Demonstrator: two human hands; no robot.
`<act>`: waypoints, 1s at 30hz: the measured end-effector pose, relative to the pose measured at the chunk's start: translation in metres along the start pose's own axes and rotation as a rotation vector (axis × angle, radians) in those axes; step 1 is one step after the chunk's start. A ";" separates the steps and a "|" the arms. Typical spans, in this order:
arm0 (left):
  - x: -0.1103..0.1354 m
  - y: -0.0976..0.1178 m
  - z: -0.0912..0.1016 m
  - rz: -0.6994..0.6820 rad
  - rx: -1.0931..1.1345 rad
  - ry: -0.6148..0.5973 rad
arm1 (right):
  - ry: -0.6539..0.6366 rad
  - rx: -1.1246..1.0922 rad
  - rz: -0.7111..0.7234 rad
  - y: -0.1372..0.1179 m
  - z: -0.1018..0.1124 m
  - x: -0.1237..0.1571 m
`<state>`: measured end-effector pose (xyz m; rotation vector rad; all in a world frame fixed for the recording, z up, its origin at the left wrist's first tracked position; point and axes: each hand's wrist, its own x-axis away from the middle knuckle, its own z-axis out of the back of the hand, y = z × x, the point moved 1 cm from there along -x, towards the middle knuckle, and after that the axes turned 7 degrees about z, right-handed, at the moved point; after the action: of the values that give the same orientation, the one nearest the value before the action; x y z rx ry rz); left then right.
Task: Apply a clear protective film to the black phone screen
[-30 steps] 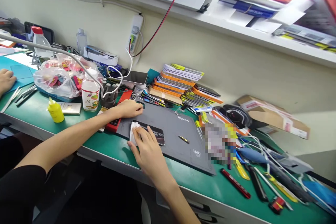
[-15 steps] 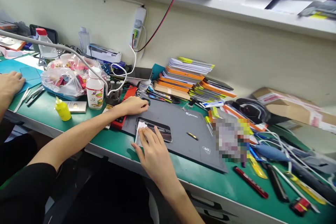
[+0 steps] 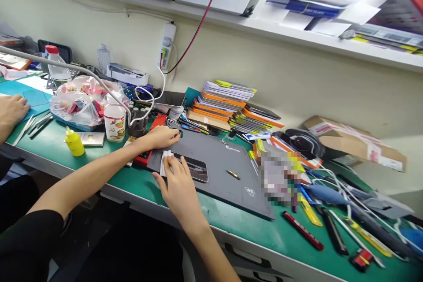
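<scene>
Grey mat (image 3: 216, 150) bears a phone (image 3: 198, 170) (long axis left-right).

The smartphone (image 3: 197, 170) lies flat on the gray work mat (image 3: 211, 147), near its front edge, long side running roughly along that edge; its glossy black screen faces up, catching pale reflections; a crumpled white tissue (image 3: 164, 161) lies over its left end, touching the glass; the fingers of the right hand (image 3: 179, 184) rest on the tissue, partly hiding both.
</scene>
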<state>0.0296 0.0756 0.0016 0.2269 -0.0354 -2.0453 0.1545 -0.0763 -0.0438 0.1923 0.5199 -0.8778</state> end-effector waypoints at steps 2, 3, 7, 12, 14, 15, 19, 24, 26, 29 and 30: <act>0.001 0.001 0.001 -0.002 0.001 -0.007 | 0.018 -0.035 0.005 -0.006 0.004 0.012; 0.002 0.001 0.002 -0.004 0.000 -0.012 | 0.023 -0.049 0.007 -0.008 0.006 0.015; 0.003 0.000 0.004 -0.021 -0.006 -0.020 | 0.038 -0.049 0.011 -0.005 0.014 0.023; -0.003 -0.007 -0.003 -0.051 0.018 -0.005 | 0.045 0.038 -0.049 0.030 0.027 0.047; -0.005 -0.010 -0.007 -0.075 0.035 -0.007 | 0.054 0.064 -0.075 0.044 0.033 0.064; -0.006 -0.010 -0.008 -0.089 0.042 -0.011 | 0.054 0.069 -0.085 0.048 0.035 0.073; -0.005 -0.009 -0.007 -0.133 0.068 -0.033 | 0.052 0.077 -0.116 0.056 0.038 0.095; -0.001 -0.006 -0.001 -0.141 0.088 -0.063 | 0.065 0.068 -0.177 0.070 0.032 0.081; 0.000 -0.006 0.000 -0.151 0.092 -0.086 | 0.065 0.047 -0.199 0.077 0.030 0.072; -0.001 -0.006 0.000 -0.182 0.093 -0.122 | 0.084 0.038 -0.190 0.076 0.030 0.072; -0.001 -0.007 0.000 -0.190 0.094 -0.130 | 0.092 0.044 -0.177 0.072 0.032 0.076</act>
<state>0.0245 0.0799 0.0008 0.1595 -0.1975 -2.2485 0.2617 -0.0945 -0.0589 0.2305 0.6105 -1.0575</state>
